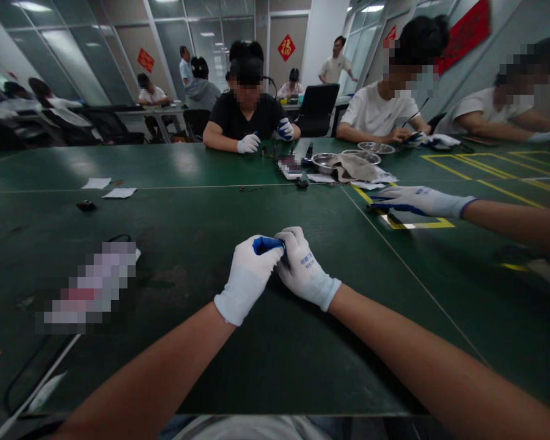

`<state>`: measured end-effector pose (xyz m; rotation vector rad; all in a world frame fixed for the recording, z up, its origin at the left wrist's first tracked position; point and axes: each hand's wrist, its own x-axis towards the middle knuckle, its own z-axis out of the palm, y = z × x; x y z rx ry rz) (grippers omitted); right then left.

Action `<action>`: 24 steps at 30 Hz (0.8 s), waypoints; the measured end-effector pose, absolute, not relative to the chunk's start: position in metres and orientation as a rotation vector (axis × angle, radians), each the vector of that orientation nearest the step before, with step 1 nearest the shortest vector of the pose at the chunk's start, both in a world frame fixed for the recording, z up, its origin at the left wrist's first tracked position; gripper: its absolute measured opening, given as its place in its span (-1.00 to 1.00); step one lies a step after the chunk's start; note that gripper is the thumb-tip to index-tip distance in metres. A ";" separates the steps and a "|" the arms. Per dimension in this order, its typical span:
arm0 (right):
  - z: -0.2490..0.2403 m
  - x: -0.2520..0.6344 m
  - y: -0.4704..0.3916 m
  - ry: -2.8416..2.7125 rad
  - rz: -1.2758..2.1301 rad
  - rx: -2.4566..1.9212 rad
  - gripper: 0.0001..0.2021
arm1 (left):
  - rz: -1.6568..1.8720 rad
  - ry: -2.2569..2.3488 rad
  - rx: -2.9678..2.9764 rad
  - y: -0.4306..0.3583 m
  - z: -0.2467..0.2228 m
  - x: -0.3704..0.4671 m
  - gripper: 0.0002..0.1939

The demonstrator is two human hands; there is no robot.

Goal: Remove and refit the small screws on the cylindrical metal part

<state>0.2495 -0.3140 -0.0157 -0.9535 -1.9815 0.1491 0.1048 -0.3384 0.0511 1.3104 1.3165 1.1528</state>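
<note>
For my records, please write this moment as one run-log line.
left hand: gloved, meeting right hand; right hand: gloved, fingers curled; any held item: too hidden to tell; co-worker's hand: gloved, over yellow tape

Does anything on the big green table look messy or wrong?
A little messy, maybe. Towards the far side of the table, a grayish cloth lies crumpled by the metal bowls, not folded. Small dark bits are scattered nearby; I can't tell what they are. I see no spill.
</note>
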 end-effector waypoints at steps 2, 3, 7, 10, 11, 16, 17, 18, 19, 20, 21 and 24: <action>-0.016 0.249 -0.313 -1.987 0.134 -0.962 -0.64 | 1.143 1.337 1.292 -0.338 0.052 0.106 -0.91; -0.016 0.249 -0.313 -1.989 0.132 -0.963 -0.63 | 1.144 1.352 1.289 -0.337 0.053 0.107 -0.89; -0.015 0.248 -0.314 -1.952 0.146 -0.921 -0.63 | 1.185 1.415 1.269 -0.333 0.055 0.108 -0.80; -0.012 0.248 -0.317 -1.926 0.184 -0.879 -0.66 | 1.170 1.359 1.233 -0.330 0.054 0.107 -0.76; -0.011 0.248 -0.317 -1.922 0.199 -0.868 -0.66 | 1.161 1.332 1.229 -0.330 0.053 0.107 -0.77; -0.010 0.244 -0.322 -1.862 0.267 -0.846 -0.68 | 1.150 1.294 1.252 -0.332 0.053 0.106 -0.80; -0.010 0.243 -0.323 -1.847 0.293 -0.855 -0.68 | 1.147 1.300 1.269 -0.333 0.055 0.106 -0.80; -0.010 0.242 -0.325 -1.834 0.325 -0.867 -0.69 | 1.140 1.308 1.290 -0.334 0.056 0.105 -0.80; -0.010 0.242 -0.327 -1.824 0.358 -0.881 -0.69 | 1.132 1.314 1.314 -0.334 0.058 0.105 -0.80; -0.010 0.241 -0.328 -1.816 0.389 -0.893 -0.68 | 1.128 1.318 1.336 -0.334 0.059 0.105 -0.80; -0.009 0.241 -0.330 -1.812 0.416 -0.902 -0.68 | 1.124 1.322 1.356 -0.335 0.060 0.105 -0.80; -0.008 0.241 -0.334 -1.811 0.463 -0.906 -0.68 | 1.130 1.323 1.369 -0.334 0.061 0.105 -0.79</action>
